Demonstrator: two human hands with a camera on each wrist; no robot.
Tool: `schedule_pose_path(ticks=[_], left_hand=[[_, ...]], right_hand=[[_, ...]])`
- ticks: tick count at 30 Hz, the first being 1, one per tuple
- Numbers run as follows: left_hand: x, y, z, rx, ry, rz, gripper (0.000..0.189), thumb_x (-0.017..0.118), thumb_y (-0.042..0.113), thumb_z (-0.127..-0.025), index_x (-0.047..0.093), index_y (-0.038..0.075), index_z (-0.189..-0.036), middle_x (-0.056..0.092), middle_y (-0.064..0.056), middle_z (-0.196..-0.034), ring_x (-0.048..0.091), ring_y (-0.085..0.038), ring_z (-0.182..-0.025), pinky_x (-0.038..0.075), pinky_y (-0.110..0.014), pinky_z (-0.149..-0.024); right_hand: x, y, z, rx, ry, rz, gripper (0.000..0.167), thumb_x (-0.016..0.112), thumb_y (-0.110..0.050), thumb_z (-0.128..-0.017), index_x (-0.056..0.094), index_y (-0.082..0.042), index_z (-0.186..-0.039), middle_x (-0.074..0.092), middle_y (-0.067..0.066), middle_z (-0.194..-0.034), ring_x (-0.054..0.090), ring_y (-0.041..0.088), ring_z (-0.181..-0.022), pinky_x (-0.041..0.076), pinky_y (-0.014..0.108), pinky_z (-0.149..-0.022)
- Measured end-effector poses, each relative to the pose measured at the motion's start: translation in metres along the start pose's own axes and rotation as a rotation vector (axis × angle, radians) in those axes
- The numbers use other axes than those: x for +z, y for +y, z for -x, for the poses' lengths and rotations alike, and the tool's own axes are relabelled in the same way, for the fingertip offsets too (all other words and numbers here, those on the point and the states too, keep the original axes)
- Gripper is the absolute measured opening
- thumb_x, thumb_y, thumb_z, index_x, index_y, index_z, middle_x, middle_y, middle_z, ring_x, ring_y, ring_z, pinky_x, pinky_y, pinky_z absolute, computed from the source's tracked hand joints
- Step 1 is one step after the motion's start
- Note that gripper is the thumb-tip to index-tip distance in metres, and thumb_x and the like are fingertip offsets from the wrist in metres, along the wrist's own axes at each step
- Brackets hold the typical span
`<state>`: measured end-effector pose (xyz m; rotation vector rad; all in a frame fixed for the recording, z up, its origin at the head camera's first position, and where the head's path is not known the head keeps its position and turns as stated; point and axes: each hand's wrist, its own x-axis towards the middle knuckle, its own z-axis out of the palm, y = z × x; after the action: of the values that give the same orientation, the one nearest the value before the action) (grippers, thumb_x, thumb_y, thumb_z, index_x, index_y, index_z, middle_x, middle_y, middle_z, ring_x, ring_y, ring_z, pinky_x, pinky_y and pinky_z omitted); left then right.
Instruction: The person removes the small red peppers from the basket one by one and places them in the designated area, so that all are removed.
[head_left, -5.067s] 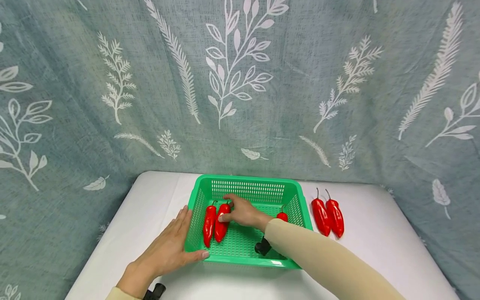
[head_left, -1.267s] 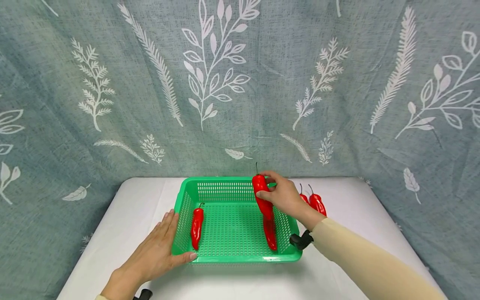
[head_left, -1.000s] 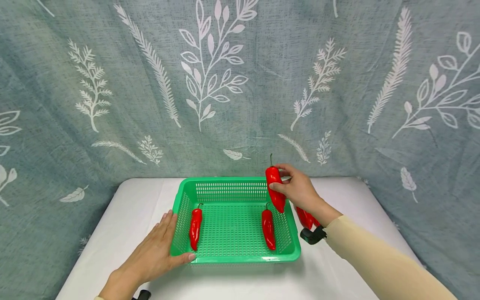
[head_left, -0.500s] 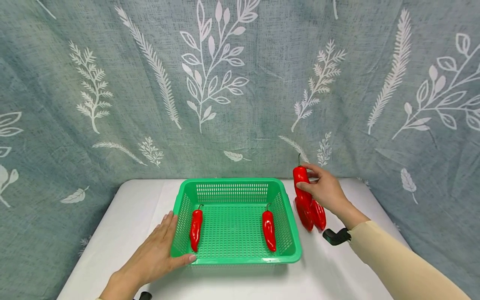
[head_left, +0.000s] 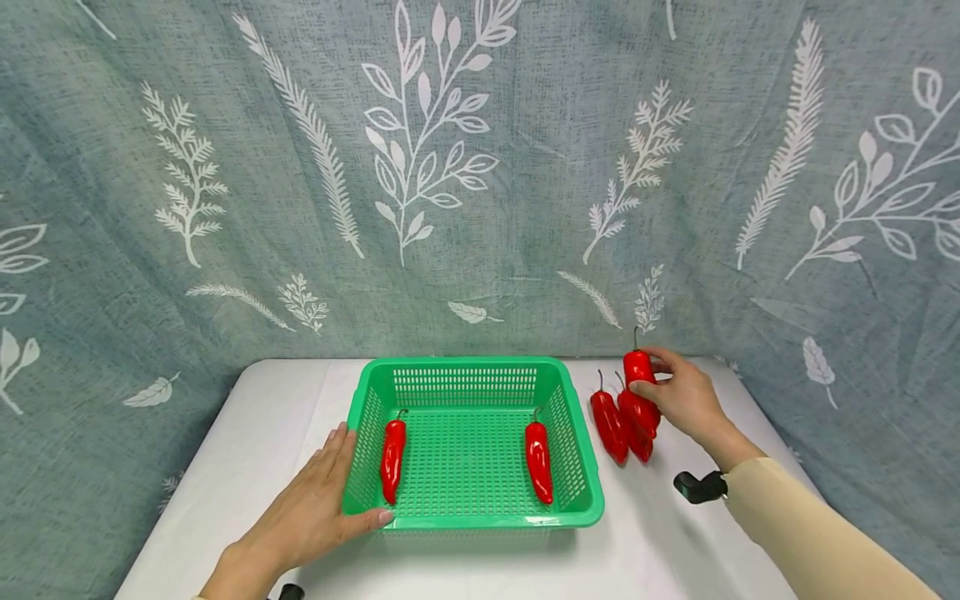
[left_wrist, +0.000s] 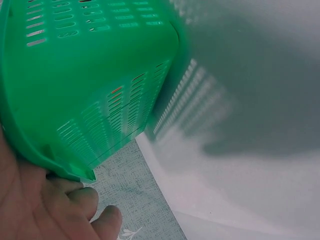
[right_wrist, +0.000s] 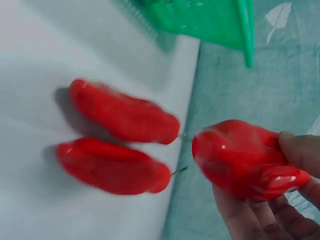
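My right hand point(head_left: 686, 398) pinches a red pepper point(head_left: 637, 375) by its upper part, stem up, to the right of the basket. In the right wrist view this held pepper point(right_wrist: 240, 157) hangs above the table, between thumb and fingers. Two more red peppers lie side by side on the cloth: the left one point(head_left: 609, 427) shows whole, the other point(head_left: 637, 442) is partly covered by the held one. My left hand point(head_left: 303, 500) rests with straight fingers against the left end of the green basket point(head_left: 480, 521). Inside that basket lie a pepper at the left point(head_left: 392, 458) and another at the right point(head_left: 537, 462).
A white cloth point(head_left: 465, 571) covers the table. Behind it and at both sides hangs a grey-green curtain point(head_left: 525, 208) with white leaf prints. Each wrist carries a black camera mount, such as the right one point(head_left: 699, 487).
My right hand took one pepper from the left pair in the basket, lifted it over the right rim and carried it right, past the two peppers on the cloth. The left hand stayed at the basket.
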<state>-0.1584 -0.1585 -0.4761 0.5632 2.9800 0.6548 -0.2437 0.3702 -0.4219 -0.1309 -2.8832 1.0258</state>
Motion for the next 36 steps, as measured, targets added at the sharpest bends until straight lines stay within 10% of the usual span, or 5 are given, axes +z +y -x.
schedule_pose_path(ticks=[15,36], left_hand=[[0.001,-0.001,0.001,-0.010,-0.014,0.016,0.131,0.059,0.088,-0.083,0.017,-0.004,-0.167,0.013,-0.021,-0.176,0.019,-0.041,-0.162,0.026,-0.059,-0.128],[0.001,-0.001,0.000,-0.012,-0.011,0.026,0.130,0.060,0.087,-0.084,0.017,-0.004,-0.167,0.013,-0.021,-0.176,0.020,-0.041,-0.162,0.028,-0.060,-0.128]], right_hand=[[0.010,0.061,-0.008,0.143,-0.086,0.120,0.071,0.071,-0.016,-0.097,0.039,0.002,-0.158,0.054,0.038,-0.139,0.069,0.037,-0.098,0.063,0.035,-0.065],[0.027,0.084,-0.020,0.257,-0.085,0.159,0.069,0.071,-0.013,-0.096,0.041,0.003,-0.156,0.057,0.037,-0.134,0.069,0.034,-0.094,0.062,0.036,-0.068]])
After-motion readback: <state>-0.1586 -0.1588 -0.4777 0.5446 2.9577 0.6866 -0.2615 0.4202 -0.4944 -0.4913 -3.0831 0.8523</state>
